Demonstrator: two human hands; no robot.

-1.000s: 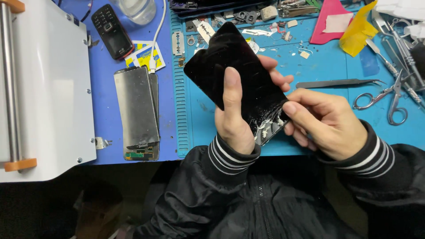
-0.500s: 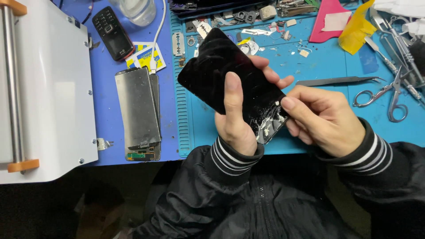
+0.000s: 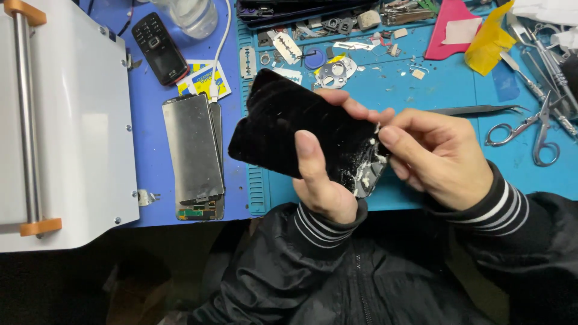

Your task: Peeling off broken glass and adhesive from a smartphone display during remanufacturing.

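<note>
My left hand (image 3: 322,180) grips a black phone screen panel (image 3: 289,129) from below, thumb pressed on its face. The panel tilts up to the left above the blue mat. Its lower right corner (image 3: 367,171) is shattered, with white cracked glass showing. My right hand (image 3: 436,156) pinches that broken corner between thumb and fingertips, touching the shards.
A white machine (image 3: 66,126) with orange knobs fills the left. Stacked metal display panels (image 3: 195,153) lie beside it, a black keypad phone (image 3: 161,48) behind. Tweezers (image 3: 475,110), scissors (image 3: 530,129), razor blades (image 3: 288,45) and small parts litter the blue mat (image 3: 421,84).
The panel has swung so its top points further left and lies flatter. My right hand moved up onto the broken corner.
</note>
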